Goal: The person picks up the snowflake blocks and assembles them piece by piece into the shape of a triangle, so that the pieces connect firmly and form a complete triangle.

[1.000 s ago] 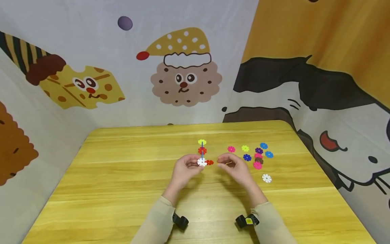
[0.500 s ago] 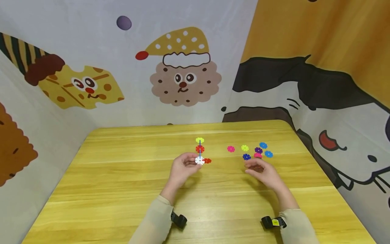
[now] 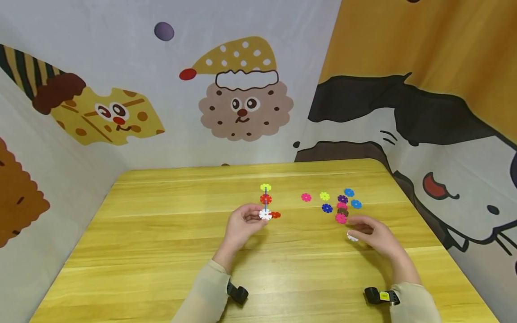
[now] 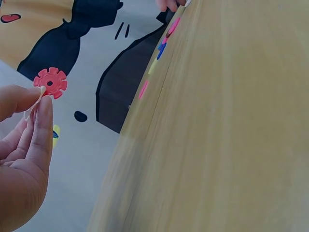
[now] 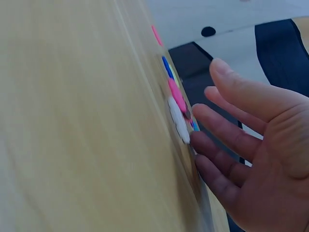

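My left hand (image 3: pixel 241 228) pinches a white snowflake disc (image 3: pixel 264 215) between thumb and fingers, held above the table. That disc belongs to a joined set: a red disc (image 3: pixel 276 215) sticks out on its right. Blue pieces seen edge-on link it upward to another red disc (image 3: pixel 265 196) and a yellow-green disc (image 3: pixel 265 186). My right hand (image 3: pixel 379 235) hovers with spread fingers over a loose white snowflake disc (image 3: pixel 352 238), partly covering it. In the right wrist view its fingers are apart beside that white disc (image 5: pixel 176 121), with nothing between them.
Several loose discs lie right of centre on the wooden table (image 3: pixel 161 251): pink (image 3: pixel 341 219), brown (image 3: pixel 343 212), dark blue (image 3: pixel 327 208), purple (image 3: pixel 343 198), light blue (image 3: pixel 356 204) and yellow-green (image 3: pixel 325 196). A cartoon-printed cloth (image 3: pixel 169 152) hangs behind.
My right hand has left the joined discs and swept right, over the loose discs, to the loose white one. My left hand keeps its pinch almost in place.
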{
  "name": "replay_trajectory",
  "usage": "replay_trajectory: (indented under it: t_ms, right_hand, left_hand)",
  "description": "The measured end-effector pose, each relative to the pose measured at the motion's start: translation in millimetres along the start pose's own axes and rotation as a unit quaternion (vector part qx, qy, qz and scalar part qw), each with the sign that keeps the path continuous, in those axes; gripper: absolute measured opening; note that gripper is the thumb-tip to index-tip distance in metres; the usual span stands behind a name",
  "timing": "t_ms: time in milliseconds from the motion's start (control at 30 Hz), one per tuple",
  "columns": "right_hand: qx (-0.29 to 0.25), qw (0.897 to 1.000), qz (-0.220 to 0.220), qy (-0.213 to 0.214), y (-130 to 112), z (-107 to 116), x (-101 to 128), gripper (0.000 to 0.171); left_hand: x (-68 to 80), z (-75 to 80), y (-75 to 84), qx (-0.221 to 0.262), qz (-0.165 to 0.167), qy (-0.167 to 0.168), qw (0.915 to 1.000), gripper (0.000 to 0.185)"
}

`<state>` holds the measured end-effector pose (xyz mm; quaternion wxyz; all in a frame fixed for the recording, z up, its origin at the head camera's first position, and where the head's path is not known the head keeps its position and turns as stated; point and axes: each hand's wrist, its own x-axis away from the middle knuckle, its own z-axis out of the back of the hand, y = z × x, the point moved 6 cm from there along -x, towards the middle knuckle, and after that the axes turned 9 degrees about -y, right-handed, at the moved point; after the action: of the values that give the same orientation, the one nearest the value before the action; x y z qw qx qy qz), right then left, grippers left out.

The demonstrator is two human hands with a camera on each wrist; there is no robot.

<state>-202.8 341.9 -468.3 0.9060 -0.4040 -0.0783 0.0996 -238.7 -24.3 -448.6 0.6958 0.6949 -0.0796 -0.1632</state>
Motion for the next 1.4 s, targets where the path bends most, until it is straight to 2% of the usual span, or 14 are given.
replay_trajectory:
  t_ms: [233,433,667,867,1267,1400]
  right_hand:
    - [0.038,0.999,0.022,-0.023,9.6,1.9,5.6,0.045]
    - [0.032,0.998,0.055,-0.031,13.6,3.9,9.7,0.043]
    - [0.027,0.998,0.047,-0.039,17.9,2.5,10.6,0.045]
    - [0.036,0.997,0.046,-0.040,22.2,0.3,9.3,0.042]
    - [0.072,0.995,0.064,-0.024,19.3,1.0,6.6,0.025]
    - [0.061,0.995,0.078,-0.021,17.3,-0.2,5.0,0.024]
  left_hand:
    - [0.4,1.2,0.1,0.004,-0.007,0.003,1.0000,0.036]
    - [0.0,2.3,-1.2,0.003,-0.001,-0.002,1.0000,0.038]
    - [6.3,-0.7,19.9,0.006,0.003,-0.016,0.9999,0.037]
    - [-0.7,3.1,-2.4,0.014,0.001,-0.008,0.9999,0.038]
    - [0.2,5.3,-1.0,0.005,-0.025,0.005,0.9997,0.035]
    - [-0.1,6.0,-0.5,0.006,-0.032,0.005,0.9995,0.036]
